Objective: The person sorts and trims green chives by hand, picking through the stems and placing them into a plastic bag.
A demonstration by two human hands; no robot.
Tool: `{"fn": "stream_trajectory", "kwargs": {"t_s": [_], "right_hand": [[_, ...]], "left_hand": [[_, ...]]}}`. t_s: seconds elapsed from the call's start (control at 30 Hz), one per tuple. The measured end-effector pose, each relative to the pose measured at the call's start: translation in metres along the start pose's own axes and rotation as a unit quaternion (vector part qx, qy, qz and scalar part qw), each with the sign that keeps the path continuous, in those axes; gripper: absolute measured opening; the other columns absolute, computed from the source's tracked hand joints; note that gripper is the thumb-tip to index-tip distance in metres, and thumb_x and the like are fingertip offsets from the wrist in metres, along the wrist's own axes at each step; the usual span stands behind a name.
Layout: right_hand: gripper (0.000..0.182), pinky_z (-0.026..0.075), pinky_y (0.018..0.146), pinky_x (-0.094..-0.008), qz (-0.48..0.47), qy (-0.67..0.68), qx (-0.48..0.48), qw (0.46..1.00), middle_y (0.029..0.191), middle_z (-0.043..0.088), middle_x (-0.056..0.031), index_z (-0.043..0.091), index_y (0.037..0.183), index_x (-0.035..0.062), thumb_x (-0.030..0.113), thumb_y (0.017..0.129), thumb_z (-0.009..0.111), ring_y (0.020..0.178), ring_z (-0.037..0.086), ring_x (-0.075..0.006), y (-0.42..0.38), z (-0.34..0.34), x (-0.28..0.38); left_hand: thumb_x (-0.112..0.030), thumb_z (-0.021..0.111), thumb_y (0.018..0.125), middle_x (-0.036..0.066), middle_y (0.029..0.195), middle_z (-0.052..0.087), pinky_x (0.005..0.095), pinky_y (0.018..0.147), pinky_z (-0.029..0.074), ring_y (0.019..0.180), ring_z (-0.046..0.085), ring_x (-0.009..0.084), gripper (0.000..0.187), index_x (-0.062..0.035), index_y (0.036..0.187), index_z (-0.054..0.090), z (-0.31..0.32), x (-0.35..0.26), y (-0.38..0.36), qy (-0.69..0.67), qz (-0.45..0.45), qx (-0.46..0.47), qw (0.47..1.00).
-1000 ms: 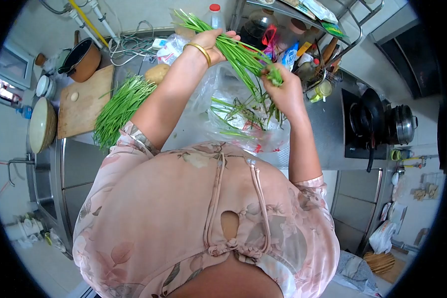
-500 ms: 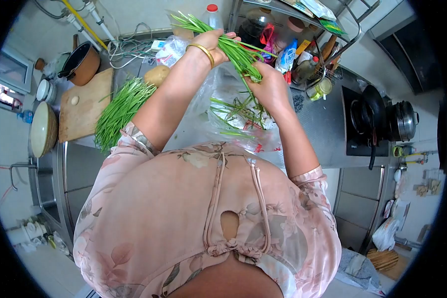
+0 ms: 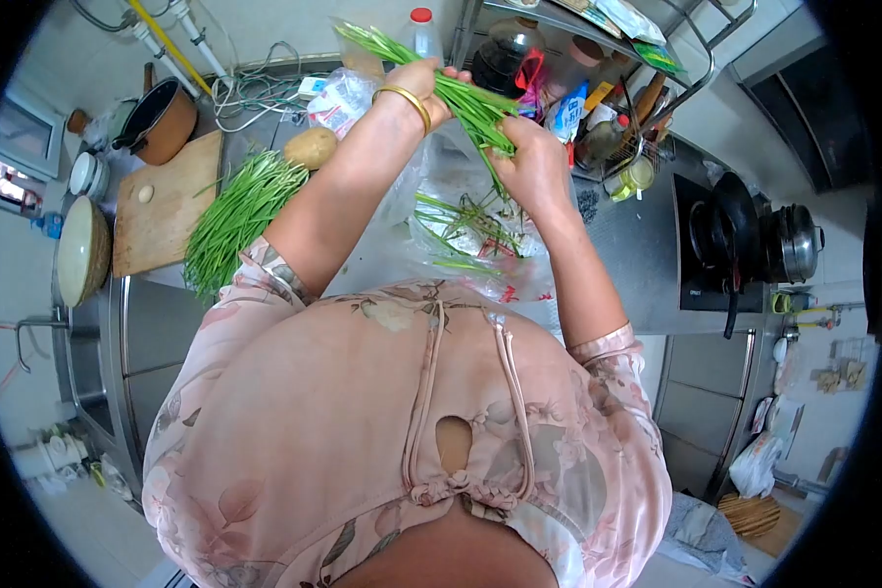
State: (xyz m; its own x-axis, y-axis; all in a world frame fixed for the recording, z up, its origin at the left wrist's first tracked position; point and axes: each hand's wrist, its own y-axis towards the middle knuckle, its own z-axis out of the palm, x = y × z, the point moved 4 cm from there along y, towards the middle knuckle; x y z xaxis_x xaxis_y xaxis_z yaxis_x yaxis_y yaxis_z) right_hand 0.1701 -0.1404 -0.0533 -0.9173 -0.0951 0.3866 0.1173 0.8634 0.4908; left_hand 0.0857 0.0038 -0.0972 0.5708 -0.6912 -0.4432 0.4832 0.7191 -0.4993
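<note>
A bunch of long green chives is held slantwise above the counter, between my two hands. My left hand, with a gold bangle at the wrist, is wrapped round its middle. Lower right, my right hand closes on the other end, its fingertips partly hidden behind the stalks. Below them lies a clear plastic bag with loose chive stalks on it. A larger pile of chives rests on the counter beside my left forearm, next to a potato.
At the left are a cutting board with a small pale round thing on it, a brown pot and a large bowl. Bottles and packets crowd under a metal rack. A wok sits on the stove at the right.
My left hand's fingers have curled more closely round the chives, and the hand has shifted slightly. My right hand still grips the other end, with little movement.
</note>
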Motion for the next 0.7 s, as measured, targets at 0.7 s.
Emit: {"fn": "stream_trajectory", "kwargs": {"t_s": [0.7], "right_hand": [[0.014, 0.04, 0.064, -0.025, 0.186, 0.592, -0.01, 0.784, 0.075, 0.055, -0.0089, 0.052, 0.087, 0.0027, 0.009, 0.075, 0.056, 0.065, 0.05, -0.0149, -0.034, -0.098, -0.08]], "left_hand": [[-0.018, 0.033, 0.092, 0.001, 0.07, 0.034, 0.0675, 0.088, 0.028, 0.055, 0.039, 0.0141, 0.014, -0.0078, 0.084, 0.032, -0.013, -0.049, -0.005, -0.108, -0.072, 0.047, 0.99]]}}
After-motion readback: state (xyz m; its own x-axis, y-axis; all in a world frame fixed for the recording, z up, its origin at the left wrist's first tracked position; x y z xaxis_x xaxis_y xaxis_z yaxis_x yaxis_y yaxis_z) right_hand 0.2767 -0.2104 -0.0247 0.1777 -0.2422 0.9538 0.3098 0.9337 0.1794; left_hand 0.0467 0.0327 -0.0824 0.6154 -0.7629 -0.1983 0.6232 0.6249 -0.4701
